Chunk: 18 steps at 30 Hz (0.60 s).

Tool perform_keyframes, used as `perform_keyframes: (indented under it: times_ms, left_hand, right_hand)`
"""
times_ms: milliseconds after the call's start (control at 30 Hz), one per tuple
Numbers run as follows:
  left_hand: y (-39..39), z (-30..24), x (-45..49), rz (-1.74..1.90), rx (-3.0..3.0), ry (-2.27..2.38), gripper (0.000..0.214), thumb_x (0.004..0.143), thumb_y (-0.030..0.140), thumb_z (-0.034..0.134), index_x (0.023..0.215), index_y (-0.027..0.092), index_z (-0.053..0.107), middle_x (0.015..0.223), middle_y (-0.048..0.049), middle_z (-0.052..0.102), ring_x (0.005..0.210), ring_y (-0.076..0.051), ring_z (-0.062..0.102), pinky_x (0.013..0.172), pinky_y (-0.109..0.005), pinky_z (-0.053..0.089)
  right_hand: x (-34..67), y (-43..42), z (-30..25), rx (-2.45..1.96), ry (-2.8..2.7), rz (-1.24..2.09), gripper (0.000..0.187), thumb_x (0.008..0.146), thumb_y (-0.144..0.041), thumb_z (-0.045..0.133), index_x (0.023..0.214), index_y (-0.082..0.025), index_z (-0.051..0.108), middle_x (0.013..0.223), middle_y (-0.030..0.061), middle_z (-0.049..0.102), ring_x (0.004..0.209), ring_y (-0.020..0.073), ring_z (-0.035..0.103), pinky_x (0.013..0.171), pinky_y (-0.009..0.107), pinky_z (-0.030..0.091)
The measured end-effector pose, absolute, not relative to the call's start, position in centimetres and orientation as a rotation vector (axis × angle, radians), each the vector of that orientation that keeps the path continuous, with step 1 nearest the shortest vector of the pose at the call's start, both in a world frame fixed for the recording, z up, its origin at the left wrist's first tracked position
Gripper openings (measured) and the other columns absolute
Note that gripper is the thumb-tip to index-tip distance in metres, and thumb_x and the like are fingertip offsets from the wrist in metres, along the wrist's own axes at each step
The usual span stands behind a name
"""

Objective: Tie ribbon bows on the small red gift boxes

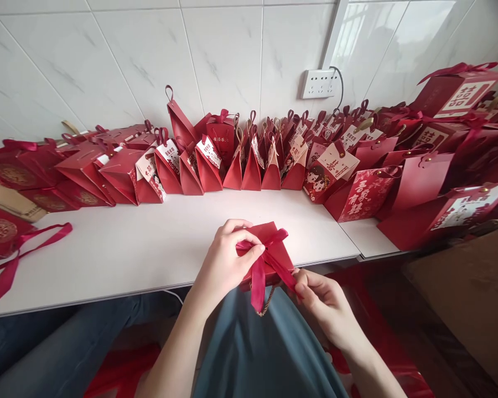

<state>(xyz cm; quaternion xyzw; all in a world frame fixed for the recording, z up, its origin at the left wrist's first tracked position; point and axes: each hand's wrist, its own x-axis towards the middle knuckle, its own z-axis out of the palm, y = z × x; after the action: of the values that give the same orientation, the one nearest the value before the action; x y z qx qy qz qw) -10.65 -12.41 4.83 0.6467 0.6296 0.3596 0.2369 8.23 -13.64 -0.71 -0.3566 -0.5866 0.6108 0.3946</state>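
A small red gift box (264, 232) rests at the table's front edge, close to my lap. Crimson ribbon (258, 284) is tied in a bow on its top, with tails hanging over the near side. My left hand (232, 251) is closed, its thumb and fingers pinching the left loop of the bow beside the knot. With my right hand (321, 298), lower and to the right, I pinch the end of the right ribbon tail, which is stretched from the knot. A twisted cord handle (266, 303) dangles below the box's near side.
Red gift boxes (211, 166) stand in a long row along the tiled wall. More boxes (460, 94) are piled at the right. A loose ribbon (33, 249) trails over the white table (149, 237) at left. A power strip (321, 84) hangs on the wall.
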Motion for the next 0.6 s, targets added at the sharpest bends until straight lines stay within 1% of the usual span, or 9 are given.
perform_keyframes:
  times_ms: [67,133,200,267,367,467,600]
  left_hand:
    - [-12.3,4.8,-10.7,0.991,1.761,1.723,0.015,0.081,0.029,0.057,0.073,0.022,0.067,0.115,-0.0034,0.054,0.109,-0.021,0.056,0.098,-0.036,0.045]
    - [-12.1,4.8,-10.7,0.987,1.742,1.736,0.014,0.08,0.028,0.057,0.072,0.022,0.067,0.114,-0.0036,0.054,0.107,-0.021,0.056,0.097,-0.036,0.046]
    - [-12.0,4.8,-10.7,0.981,1.729,1.743,0.013,0.08,0.027,0.058,0.071,0.022,0.066,0.114,-0.0034,0.054,0.106,-0.021,0.057,0.096,-0.035,0.046]
    - [-12.0,4.9,-10.8,0.977,1.731,1.734,0.012,0.08,0.027,0.058,0.072,0.022,0.066,0.113,-0.003,0.053,0.107,-0.021,0.056,0.096,-0.035,0.046]
    - [-12.0,4.9,-10.8,0.981,1.729,1.725,0.012,0.08,0.027,0.058,0.072,0.022,0.065,0.113,-0.0028,0.052,0.11,-0.021,0.054,0.098,-0.035,0.044]
    - [-11.9,4.8,-10.8,0.989,1.727,1.713,0.012,0.08,0.027,0.058,0.073,0.021,0.065,0.113,-0.0035,0.052,0.11,-0.021,0.054,0.099,-0.036,0.043]
    - [-11.9,4.8,-10.8,0.989,1.726,1.705,0.012,0.08,0.027,0.057,0.073,0.021,0.065,0.113,-0.0043,0.052,0.108,-0.021,0.055,0.099,-0.036,0.043]
  right_hand:
    - [8.5,-13.6,-0.8,-0.863,-1.477,1.531,0.048,0.086,-0.052,0.05,0.055,-0.018,0.036,0.059,-0.001,0.036,0.06,0.0121,0.033,0.057,0.024,0.03]
    - [8.7,-13.8,-0.7,-0.816,-1.508,1.549,0.048,0.087,-0.051,0.047,0.054,-0.017,0.042,0.059,0.0001,0.04,0.063,0.0133,0.038,0.061,0.025,0.033]
    - [8.7,-14.2,-0.6,-0.798,-1.582,1.62,0.046,0.088,-0.051,0.045,0.059,-0.017,0.052,0.059,0.0006,0.044,0.063,0.0134,0.042,0.061,0.025,0.035]
    - [8.1,-14.8,-0.4,-0.845,-1.645,1.694,0.043,0.089,-0.052,0.045,0.07,-0.016,0.058,0.061,0.0005,0.047,0.061,0.0127,0.044,0.06,0.025,0.037]
    - [6.3,-15.7,-0.4,-0.925,-1.649,1.695,0.04,0.088,-0.053,0.046,0.08,-0.016,0.057,0.063,0.0003,0.051,0.061,0.0125,0.048,0.059,0.024,0.038]
    - [4.4,-16.3,-0.8,-0.919,-1.626,1.638,0.038,0.087,-0.053,0.05,0.08,-0.016,0.055,0.064,-0.0001,0.051,0.061,0.0116,0.048,0.056,0.022,0.037]
    - [3.3,-16.5,-0.9,-0.956,-1.566,1.61,0.042,0.089,-0.054,0.045,0.077,-0.015,0.055,0.059,-0.0012,0.047,0.056,0.0106,0.047,0.05,0.021,0.035]
